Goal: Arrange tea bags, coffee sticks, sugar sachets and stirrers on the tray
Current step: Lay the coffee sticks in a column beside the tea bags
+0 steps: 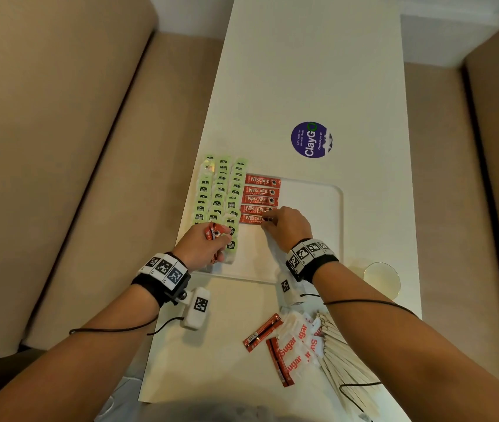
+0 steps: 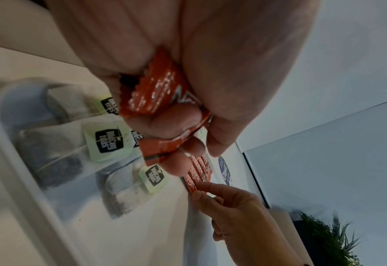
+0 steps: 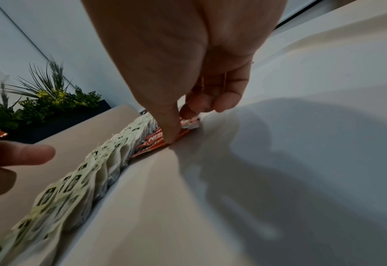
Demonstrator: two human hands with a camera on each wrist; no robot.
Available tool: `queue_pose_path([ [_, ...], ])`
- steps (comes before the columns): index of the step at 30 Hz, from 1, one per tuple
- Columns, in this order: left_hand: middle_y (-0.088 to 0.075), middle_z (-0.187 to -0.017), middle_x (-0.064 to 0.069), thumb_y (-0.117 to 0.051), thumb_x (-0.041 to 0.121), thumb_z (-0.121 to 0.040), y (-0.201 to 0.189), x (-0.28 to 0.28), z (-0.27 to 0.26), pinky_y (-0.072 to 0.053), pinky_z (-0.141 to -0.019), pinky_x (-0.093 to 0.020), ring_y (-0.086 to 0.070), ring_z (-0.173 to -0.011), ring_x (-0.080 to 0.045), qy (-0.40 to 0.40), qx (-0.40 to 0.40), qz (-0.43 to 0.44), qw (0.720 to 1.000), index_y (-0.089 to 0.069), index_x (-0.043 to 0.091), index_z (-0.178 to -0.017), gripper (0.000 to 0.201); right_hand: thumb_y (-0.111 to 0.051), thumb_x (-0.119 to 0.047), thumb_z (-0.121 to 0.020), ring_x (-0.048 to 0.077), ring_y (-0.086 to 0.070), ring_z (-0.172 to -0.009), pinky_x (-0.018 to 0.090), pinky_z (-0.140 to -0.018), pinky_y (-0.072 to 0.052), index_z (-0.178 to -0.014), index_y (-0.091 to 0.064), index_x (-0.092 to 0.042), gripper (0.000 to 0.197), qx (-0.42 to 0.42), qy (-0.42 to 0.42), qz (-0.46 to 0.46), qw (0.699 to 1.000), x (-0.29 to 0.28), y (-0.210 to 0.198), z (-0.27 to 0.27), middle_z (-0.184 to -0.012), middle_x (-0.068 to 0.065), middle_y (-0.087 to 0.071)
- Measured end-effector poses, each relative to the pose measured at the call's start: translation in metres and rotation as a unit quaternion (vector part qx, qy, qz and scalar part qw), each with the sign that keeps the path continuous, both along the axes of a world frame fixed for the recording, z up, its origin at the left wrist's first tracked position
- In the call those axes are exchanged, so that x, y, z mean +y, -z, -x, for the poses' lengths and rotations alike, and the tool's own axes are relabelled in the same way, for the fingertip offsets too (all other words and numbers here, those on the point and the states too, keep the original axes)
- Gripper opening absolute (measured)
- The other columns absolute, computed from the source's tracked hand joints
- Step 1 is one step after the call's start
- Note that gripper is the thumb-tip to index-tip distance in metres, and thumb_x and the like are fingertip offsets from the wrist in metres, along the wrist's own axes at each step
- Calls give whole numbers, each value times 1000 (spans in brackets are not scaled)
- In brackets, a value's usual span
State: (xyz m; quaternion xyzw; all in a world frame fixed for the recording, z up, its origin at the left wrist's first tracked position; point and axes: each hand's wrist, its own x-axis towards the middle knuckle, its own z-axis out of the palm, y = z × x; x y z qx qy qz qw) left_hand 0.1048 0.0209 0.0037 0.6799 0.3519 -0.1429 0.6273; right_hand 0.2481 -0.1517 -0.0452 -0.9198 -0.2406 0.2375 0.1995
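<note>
A white tray (image 1: 338,208) holds three rows of green-tagged tea bags (image 1: 220,190) on its left and a column of several red coffee sticks (image 1: 261,194) beside them. My right hand (image 1: 268,220) pinches the right end of the nearest coffee stick (image 3: 153,144), which lies flat on the tray, thumb pressed on top. My left hand (image 1: 216,236) hovers over the near tea bags (image 2: 107,142) and grips a bundle of coffee sticks (image 2: 151,93). Off the tray, near me, lie two loose coffee sticks (image 1: 262,332), sugar sachets (image 1: 300,345) and wooden stirrers (image 1: 342,354).
The tray sits on a narrow white table (image 1: 303,71) between beige sofas (image 1: 44,147). A round purple sticker (image 1: 311,140) lies beyond the tray and a round glass disc (image 1: 382,280) at the table's right edge. The tray's right half is bare.
</note>
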Motion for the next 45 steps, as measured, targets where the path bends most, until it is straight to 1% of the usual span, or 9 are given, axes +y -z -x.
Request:
queue_pose_path([
  [9,-68,-79,-22,-59,3,-95,-4,-3,-1,-40,-43,-20,-56,-51,-15,-47,-22,48,997,-64,6,-111,18,-64,-42,-96,10,-58,-82,27,-74,-46,-111,-73,-25,24,19,23,-70,997,0,-10,9,-95,-8,-62],
  [13,-74,-98,-21,-59,23,-101,-8,-8,-5,-46,-50,-18,-67,-76,-19,-100,-69,80,989,-64,-3,-113,29,-60,-46,-98,1,-56,-75,24,-69,-43,-100,-77,-23,28,53,-25,-126,990,-3,-20,24,-84,-14,-62],
  [17,-76,-100,-12,-64,47,-91,-7,-9,-8,-50,-57,-23,-60,-59,-10,-73,-81,50,993,-70,11,-115,43,-53,-44,-103,9,-60,-72,26,-68,-44,-98,-77,-17,37,81,-81,-148,982,-4,-32,41,-83,-6,-68],
  [21,-74,-102,-18,-64,51,-90,-6,-13,-10,-46,-55,-28,-59,-57,-11,-50,-86,42,994,-68,13,-116,46,-57,-33,-103,-8,-57,-70,11,-67,-41,-113,-76,-21,25,109,-96,-175,974,-3,-40,54,-90,-12,-69],
  [26,-74,-95,-16,-68,71,-76,-7,-15,-7,-46,-58,-30,-63,-68,-20,-22,-88,44,995,-68,13,-118,71,-61,-28,-101,-7,-58,-68,10,-65,-40,-102,-75,-18,18,120,-56,-193,972,-4,-44,58,-80,-19,-63],
  [29,-75,-100,-6,-66,57,-81,-7,-13,-5,-40,-47,-20,-73,-83,-19,-45,-89,61,993,-64,6,-112,59,-64,-28,-98,0,-57,-65,17,-63,-40,-93,-70,-21,10,91,-5,-193,977,-9,-48,54,-74,-16,-63],
  [34,-66,-74,-2,-60,57,-83,-13,-8,-3,-34,-41,-18,-63,-58,-15,-89,-101,88,987,-64,17,-93,42,-68,-33,-95,10,-65,-78,28,-73,-52,-94,-70,-21,11,54,-28,-153,986,-18,-59,50,-82,-12,-68],
  [39,-69,-77,-3,-64,55,-83,-19,-7,-3,-34,-41,-19,-60,-52,-12,-112,-124,87,982,-65,16,-91,40,-67,-32,-95,15,-68,-83,37,-78,-56,-94,-66,-18,13,19,-68,-125,990,-21,-64,53,-91,-5,-74],
  [45,-74,-91,-12,-68,15,-93,-12,-5,-5,-36,-40,-18,-62,-58,-17,-103,-102,58,988,-68,7,-100,10,-67,-22,-94,15,-64,-77,37,-76,-55,-84,-57,-26,14,20,-82,-134,987,-28,-67,59,-84,-8,-69],
])
